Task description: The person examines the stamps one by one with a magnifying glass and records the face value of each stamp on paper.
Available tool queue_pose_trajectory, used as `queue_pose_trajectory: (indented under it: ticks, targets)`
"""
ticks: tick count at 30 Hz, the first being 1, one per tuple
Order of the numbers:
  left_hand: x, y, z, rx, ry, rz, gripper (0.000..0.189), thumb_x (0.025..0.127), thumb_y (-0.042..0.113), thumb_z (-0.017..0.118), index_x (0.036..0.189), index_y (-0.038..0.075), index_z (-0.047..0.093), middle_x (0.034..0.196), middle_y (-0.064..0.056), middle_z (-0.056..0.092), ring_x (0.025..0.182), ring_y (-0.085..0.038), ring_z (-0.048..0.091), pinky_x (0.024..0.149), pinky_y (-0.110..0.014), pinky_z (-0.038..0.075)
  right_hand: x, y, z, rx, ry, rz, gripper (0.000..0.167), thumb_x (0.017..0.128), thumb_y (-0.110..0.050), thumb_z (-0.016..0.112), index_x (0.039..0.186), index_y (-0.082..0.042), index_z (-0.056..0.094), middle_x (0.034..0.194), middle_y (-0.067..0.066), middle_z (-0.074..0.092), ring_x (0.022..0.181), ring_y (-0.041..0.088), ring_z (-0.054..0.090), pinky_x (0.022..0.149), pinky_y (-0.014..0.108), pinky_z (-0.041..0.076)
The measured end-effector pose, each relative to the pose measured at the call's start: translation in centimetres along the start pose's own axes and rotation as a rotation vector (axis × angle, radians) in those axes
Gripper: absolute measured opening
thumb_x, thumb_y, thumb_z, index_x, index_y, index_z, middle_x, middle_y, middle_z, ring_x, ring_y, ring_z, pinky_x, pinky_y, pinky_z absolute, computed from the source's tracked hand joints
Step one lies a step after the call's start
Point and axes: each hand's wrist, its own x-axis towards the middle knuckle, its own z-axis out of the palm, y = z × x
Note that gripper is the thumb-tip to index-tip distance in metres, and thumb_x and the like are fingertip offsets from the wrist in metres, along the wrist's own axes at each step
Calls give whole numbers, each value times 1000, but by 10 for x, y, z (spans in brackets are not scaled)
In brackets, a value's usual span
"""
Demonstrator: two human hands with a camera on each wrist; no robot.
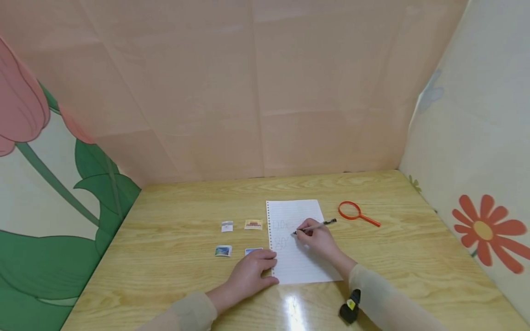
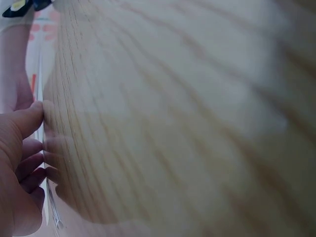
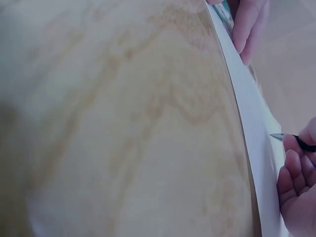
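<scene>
A sheet of lined paper (image 1: 308, 271) with punched holes along its left side lies on the table, with faint handwriting in its left part. My right hand (image 1: 319, 240) pinches a pen (image 1: 325, 223) over the sheet, its tip at or just above the paper beside the writing. In the right wrist view, the dark pen tip (image 3: 276, 136) points at the paper from between thumb and fingers. My left hand (image 1: 250, 273) rests at the lower left edge of the sheet, fingers extended onto it. This hand partly covers a small picture card (image 1: 253, 251).
Left of the paper lie a grey-white card (image 1: 227, 226), a yellowish card (image 1: 253, 224) and a blue-green card (image 1: 223, 250). A red magnifying glass (image 1: 369, 220) lies to the right. Behind the wooden table (image 1: 174, 207) hangs a pinkish covering (image 1: 207, 92); painted panels stand at both sides.
</scene>
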Motion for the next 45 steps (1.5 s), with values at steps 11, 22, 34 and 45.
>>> queue_pose_trajectory:
  ticks: [11,22,34,45]
  targets:
    - [0,0,0,8,-5,-8,46,85,38,79,120,8,72,131,-2,63,122,-19,56,108,-31,42,-10,0,-8,-19,-17,16,8,84,-4,71,84,-8,65,73,-3,60,66,13,51,56,22,43]
    - [0,-1,2,5,-5,0,47,85,38,79,120,8,72,131,-3,63,122,-19,56,108,-31,42,-13,-2,1,36,-78,-23,7,84,-4,72,86,-6,66,71,-3,59,63,11,52,55,20,43]
    - [-1,1,0,9,6,0,47,84,37,79,119,8,72,130,-3,64,122,-19,56,108,-31,42,-12,-2,1,-32,-13,-11,8,83,-3,72,84,-7,65,72,-3,59,66,13,51,56,21,43]
    - [0,0,1,9,-9,-10,47,85,38,79,120,8,72,131,-2,63,122,-18,56,107,-30,42,-25,1,-5,-4,-49,-80,12,81,-1,73,80,-9,64,67,-6,56,61,8,49,53,20,41]
